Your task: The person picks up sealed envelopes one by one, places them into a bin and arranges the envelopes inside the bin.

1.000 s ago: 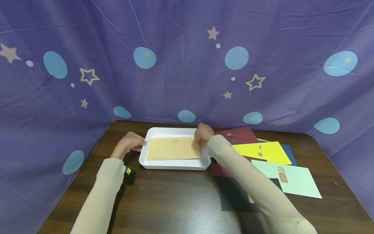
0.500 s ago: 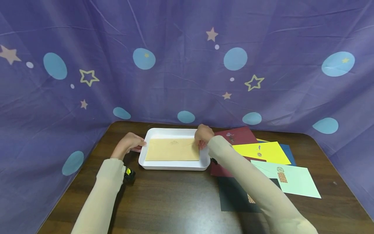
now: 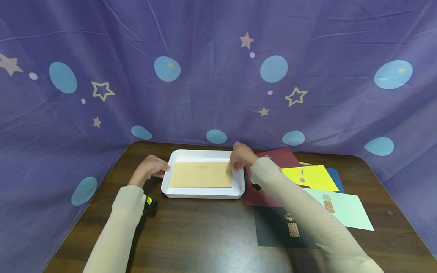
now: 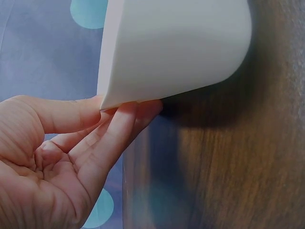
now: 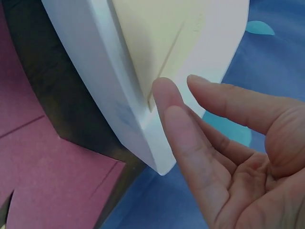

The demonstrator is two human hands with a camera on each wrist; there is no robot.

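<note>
A white tray (image 3: 205, 192) stands near the back of the table, with a cream envelope (image 3: 200, 176) lying flat inside it. At the tray's left end my left hand (image 3: 153, 166) pinches the rim, thumb on top and fingers beneath, as the left wrist view shows. My right hand (image 3: 241, 156) is over the tray's far right corner. In the right wrist view its thumb and fingers (image 5: 178, 129) are parted with nothing between them, the fingertips close by the corner of the envelope.
Right of the tray, several envelopes overlap: dark red (image 3: 285, 157), yellow (image 3: 310, 178), blue (image 3: 336, 176), pale green (image 3: 348, 210) and black (image 3: 273, 227). A purple curtain (image 3: 211, 102) with stars hangs behind the wooden table (image 3: 191, 235).
My right hand has let go of the cream envelope and shifted slightly right. The envelope has settled flat in the tray. My left hand stays on the rim.
</note>
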